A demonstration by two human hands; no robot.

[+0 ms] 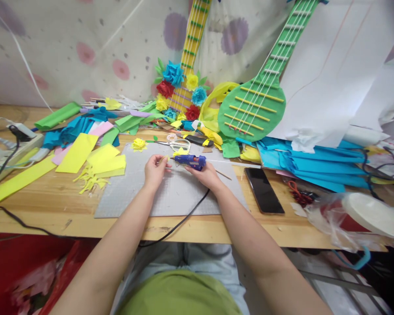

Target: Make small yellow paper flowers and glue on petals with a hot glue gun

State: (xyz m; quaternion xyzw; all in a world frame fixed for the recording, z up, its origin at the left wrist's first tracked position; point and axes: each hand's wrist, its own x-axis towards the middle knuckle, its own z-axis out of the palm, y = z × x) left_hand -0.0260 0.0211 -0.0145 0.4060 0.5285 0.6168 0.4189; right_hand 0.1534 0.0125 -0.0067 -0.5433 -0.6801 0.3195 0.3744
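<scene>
My right hand [206, 175] is wrapped round a blue hot glue gun [191, 161], its nozzle aimed left and a clear glue stick [233, 163] sticking out behind. In my left hand [155, 172], a small piece of yellow paper [166, 159] is pinched between thumb and fingers, close to the nozzle; its exact shape is too small to tell. Both hands are over a grey cutting mat [124, 197]. Just beyond the glue gun lies a yellow paper scrap [180, 152]. A yellow paper flower [139, 144] rests at the mat's far left, with scissors [177, 144] to its right.
Yellow paper sheets [77, 153] lie left, near a power strip [16, 159]. A green paper instrument [254, 109] and a flower-trimmed yellow one [190, 57] lean at the back. A phone [264, 190] lies right, before blue paper [311, 162]. A black cord [184, 223] crosses the front edge.
</scene>
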